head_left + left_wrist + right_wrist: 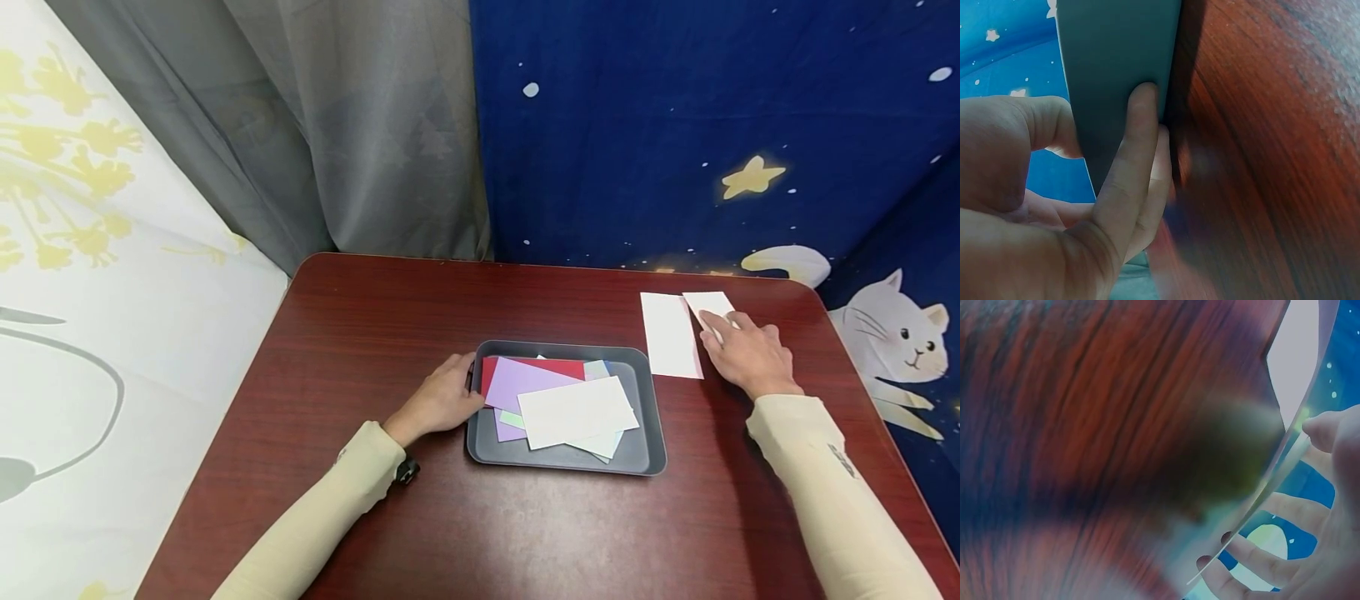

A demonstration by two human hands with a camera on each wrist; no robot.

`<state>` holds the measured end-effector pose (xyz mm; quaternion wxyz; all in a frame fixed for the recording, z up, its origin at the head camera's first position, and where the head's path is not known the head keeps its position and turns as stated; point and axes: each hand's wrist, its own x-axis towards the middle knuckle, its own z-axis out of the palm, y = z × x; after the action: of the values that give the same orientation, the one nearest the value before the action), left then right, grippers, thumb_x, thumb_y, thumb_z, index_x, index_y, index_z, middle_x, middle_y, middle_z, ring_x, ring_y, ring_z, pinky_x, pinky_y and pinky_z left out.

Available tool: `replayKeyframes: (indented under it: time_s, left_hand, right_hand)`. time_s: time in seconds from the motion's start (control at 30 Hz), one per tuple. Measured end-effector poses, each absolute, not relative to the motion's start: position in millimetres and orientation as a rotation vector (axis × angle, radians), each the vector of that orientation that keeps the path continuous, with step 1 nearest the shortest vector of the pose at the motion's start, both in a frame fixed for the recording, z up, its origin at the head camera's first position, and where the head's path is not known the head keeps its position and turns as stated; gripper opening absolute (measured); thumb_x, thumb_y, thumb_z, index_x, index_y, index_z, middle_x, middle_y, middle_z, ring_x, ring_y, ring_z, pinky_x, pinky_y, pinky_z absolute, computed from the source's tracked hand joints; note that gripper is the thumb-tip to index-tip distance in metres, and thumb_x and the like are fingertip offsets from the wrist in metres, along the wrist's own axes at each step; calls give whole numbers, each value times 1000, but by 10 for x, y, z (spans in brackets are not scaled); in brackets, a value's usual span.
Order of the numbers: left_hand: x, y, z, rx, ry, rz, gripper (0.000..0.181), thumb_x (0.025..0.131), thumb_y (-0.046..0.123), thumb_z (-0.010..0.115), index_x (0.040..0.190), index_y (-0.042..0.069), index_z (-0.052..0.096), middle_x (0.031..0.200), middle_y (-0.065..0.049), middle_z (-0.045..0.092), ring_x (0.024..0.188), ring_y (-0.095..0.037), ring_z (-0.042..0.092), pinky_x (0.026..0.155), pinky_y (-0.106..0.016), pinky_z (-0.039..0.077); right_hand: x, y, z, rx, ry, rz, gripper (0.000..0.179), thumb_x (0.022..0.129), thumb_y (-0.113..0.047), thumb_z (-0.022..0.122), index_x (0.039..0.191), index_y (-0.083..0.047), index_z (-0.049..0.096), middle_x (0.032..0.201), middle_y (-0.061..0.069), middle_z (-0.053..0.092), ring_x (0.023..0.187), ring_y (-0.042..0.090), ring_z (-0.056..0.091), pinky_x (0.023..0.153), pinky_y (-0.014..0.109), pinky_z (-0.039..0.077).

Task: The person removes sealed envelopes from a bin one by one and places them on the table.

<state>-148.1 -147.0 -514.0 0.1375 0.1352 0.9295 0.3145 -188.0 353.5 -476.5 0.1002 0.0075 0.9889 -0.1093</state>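
My left hand (438,396) grips the left wall of a dark grey tray (566,469). In the left wrist view the thumb bends over the rim and the fingers lie along the outer wall (1110,69). Inside the tray lie loose paper cards, with a white card (577,411) on top, a purple card (525,382) and a red card (555,367) beneath. To the right, my right hand (750,354) holds a small white card (708,302) between thumb and fingers. That card's left corner meets another white card (670,333), which has a pink strip along its right edge.
The dark red wooden table (360,308) carries everything. Its far edge runs close behind the white cards. A grey curtain (397,150) and a blue starry curtain (622,167) hang behind it. A pale printed cloth (112,250) hangs at left.
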Motion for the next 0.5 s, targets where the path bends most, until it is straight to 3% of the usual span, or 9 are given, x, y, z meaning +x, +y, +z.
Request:
replayKeyframes:
  time_s: [0.07,0.33,0.5]
  left_hand:
    - [-1508,-1491,-5223,409,2697,911,80,93,21,69,164,-5,42,148,-17,58,107,-25,60,94,-46,55]
    - [-1420,-1453,-4949,401,2665,921,78,93,16,67,162,-10,41,145,-21,58,105,-29,60,95,-47,55]
    - [-1354,-1411,-4797,374,2659,907,76,95,13,65,163,-10,41,148,-21,57,109,-30,60,100,-49,54]
  right_hand:
    - [-1879,3549,-4766,28,2927,-326,60,118,-44,34,169,-12,36,166,35,28,130,76,33,94,88,38]
    - [-1885,3598,-4761,52,2908,-325,62,118,-45,32,169,-9,35,163,38,29,129,77,33,94,89,38]
    - [-1886,3620,-4769,82,2886,-319,64,118,-46,31,169,-8,34,163,39,29,129,77,32,95,89,39]
